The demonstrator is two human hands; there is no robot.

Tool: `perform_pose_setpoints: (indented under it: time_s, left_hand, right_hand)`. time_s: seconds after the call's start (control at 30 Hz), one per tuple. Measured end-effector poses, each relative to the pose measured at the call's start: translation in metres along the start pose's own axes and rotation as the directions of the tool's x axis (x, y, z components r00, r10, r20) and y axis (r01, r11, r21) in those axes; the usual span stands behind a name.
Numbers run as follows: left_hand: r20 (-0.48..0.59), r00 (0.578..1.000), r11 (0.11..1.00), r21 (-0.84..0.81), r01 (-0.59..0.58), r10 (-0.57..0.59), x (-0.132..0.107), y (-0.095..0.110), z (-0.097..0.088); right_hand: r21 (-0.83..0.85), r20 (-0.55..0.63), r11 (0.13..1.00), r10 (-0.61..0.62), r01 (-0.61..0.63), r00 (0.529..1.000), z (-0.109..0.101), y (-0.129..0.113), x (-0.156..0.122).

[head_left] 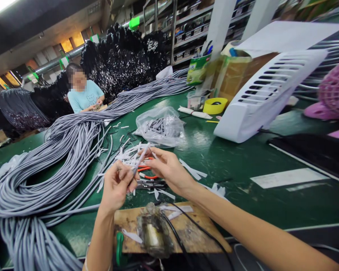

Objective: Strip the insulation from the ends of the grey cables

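Observation:
My left hand [119,183] is closed around the end of a grey cable, its tip showing beside the fingers. From that spot a narrow white strip [142,154] slants up, and the fingers of my right hand [169,169] pinch near its upper part. Whether the strip is wrapped on the cable I cannot tell. Just beneath both hands lie scissors with orange handles [150,177], partly hidden. Loose white strips [192,169] are scattered around them on the green table [231,199]. Behind them sits a clear plastic bag [161,126] of small grey pieces.
A large bundle of grey cables [70,150] covers the left side. Closest to me, a wooden board [192,233] bears a metal device with black wires. At right stand a white slotted appliance [260,94] and yellow tape [215,105]. A person [86,94] sits across.

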State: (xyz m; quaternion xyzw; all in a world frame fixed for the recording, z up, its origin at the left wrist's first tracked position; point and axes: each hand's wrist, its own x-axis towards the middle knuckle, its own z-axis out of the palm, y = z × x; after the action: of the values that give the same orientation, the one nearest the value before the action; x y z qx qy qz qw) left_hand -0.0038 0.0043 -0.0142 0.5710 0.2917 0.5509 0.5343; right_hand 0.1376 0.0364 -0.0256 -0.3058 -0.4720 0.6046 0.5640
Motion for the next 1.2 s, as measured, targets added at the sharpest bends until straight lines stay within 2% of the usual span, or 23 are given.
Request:
perform_pose_setpoints:
  time_s: [0.13, 0.2, 0.27, 0.33, 0.4, 0.47, 0.57, 0.7, 0.73, 0.77, 0.83, 0.9, 0.93, 0.97, 1.03, 1.1, 1.13, 1.2]
  left_hand:
    - [0.005, 0.998, 0.998, 0.010, 0.066, -0.066, 0.001, 0.002, 0.002]
    - [-0.006, 0.998, 0.997, 0.025, 0.069, -0.069, 0.001, 0.002, 0.003]
    - [-0.045, 0.997, 0.997, 0.042, 0.065, -0.063, 0.002, 0.002, 0.005]
    - [-0.089, 0.995, 0.996, 0.066, 0.057, -0.051, 0.002, 0.001, 0.007]
    - [-0.115, 0.993, 0.995, 0.091, 0.048, -0.037, 0.002, 0.000, 0.008]
    - [-0.132, 0.991, 0.994, 0.105, 0.027, -0.013, 0.003, -0.001, 0.007]
    - [-0.182, 0.983, 0.998, 0.068, -0.017, 0.029, 0.004, -0.001, 0.002]
    - [-0.225, 0.974, 0.999, -0.032, -0.037, 0.029, 0.004, 0.001, -0.004]
    - [-0.225, 0.974, 0.999, -0.041, -0.036, 0.026, 0.004, 0.001, -0.005]
    - [-0.224, 0.974, 0.998, -0.044, -0.035, 0.024, 0.004, 0.001, -0.005]
    - [-0.219, 0.976, 0.999, -0.043, -0.031, 0.021, 0.004, 0.002, -0.004]
    - [-0.213, 0.977, 0.999, -0.043, -0.026, 0.016, 0.004, 0.001, -0.003]
    - [-0.207, 0.978, 0.999, -0.043, -0.021, 0.012, 0.004, 0.001, -0.002]
    - [-0.199, 0.980, 0.999, -0.041, -0.013, 0.005, 0.004, 0.000, -0.002]
    - [-0.170, 0.985, 0.999, -0.031, 0.017, -0.022, 0.003, -0.001, 0.000]
    - [-0.146, 0.988, 0.998, -0.016, 0.055, -0.057, 0.003, -0.002, 0.000]
    - [-0.147, 0.987, 0.998, -0.009, 0.070, -0.070, 0.003, -0.002, 0.000]
    - [-0.174, 0.981, 0.996, -0.004, 0.085, -0.084, 0.003, -0.002, 0.001]
  right_hand:
    - [0.139, 0.215, 0.990, -0.029, -0.001, 0.976, 0.000, -0.004, -0.006]
    - [0.136, 0.248, 0.991, -0.028, -0.006, 0.968, 0.001, -0.003, -0.007]
    - [0.098, 0.181, 0.995, -0.042, 0.024, 0.983, 0.002, -0.001, -0.006]
    - [0.052, 0.058, 0.996, -0.082, 0.079, 0.995, 0.002, -0.001, -0.004]
    - [-0.020, -0.054, 0.991, -0.131, 0.130, 0.990, 0.000, -0.001, -0.003]
    - [-0.131, -0.102, 0.978, -0.177, 0.163, 0.979, -0.001, -0.001, -0.002]
    - [-0.289, -0.059, 0.939, -0.210, 0.184, 0.976, 0.001, 0.002, -0.002]
    - [-0.423, 0.085, 0.893, -0.130, 0.154, 0.988, 0.006, 0.012, 0.001]
    - [-0.451, 0.091, 0.879, -0.129, 0.157, 0.987, 0.006, 0.014, 0.002]
    - [-0.473, 0.060, 0.866, -0.153, 0.163, 0.986, 0.005, 0.015, 0.003]
    - [-0.497, -0.076, 0.850, -0.244, 0.175, 0.967, 0.002, 0.013, 0.003]
    - [-0.502, -0.254, 0.840, -0.371, 0.206, 0.893, -0.002, 0.008, 0.000]
    - [-0.505, -0.305, 0.832, -0.421, 0.230, 0.854, -0.003, 0.006, -0.002]
    - [-0.506, -0.307, 0.825, -0.446, 0.252, 0.841, -0.003, 0.003, -0.004]
    - [-0.499, -0.186, 0.811, -0.444, 0.305, 0.877, -0.002, 0.001, -0.007]
    - [-0.493, 0.036, 0.798, -0.380, 0.347, 0.924, 0.001, 0.003, -0.008]
    - [-0.495, 0.121, 0.788, -0.354, 0.366, 0.927, 0.002, 0.004, -0.008]
    - [-0.513, 0.200, 0.761, -0.346, 0.398, 0.917, 0.004, 0.008, -0.008]
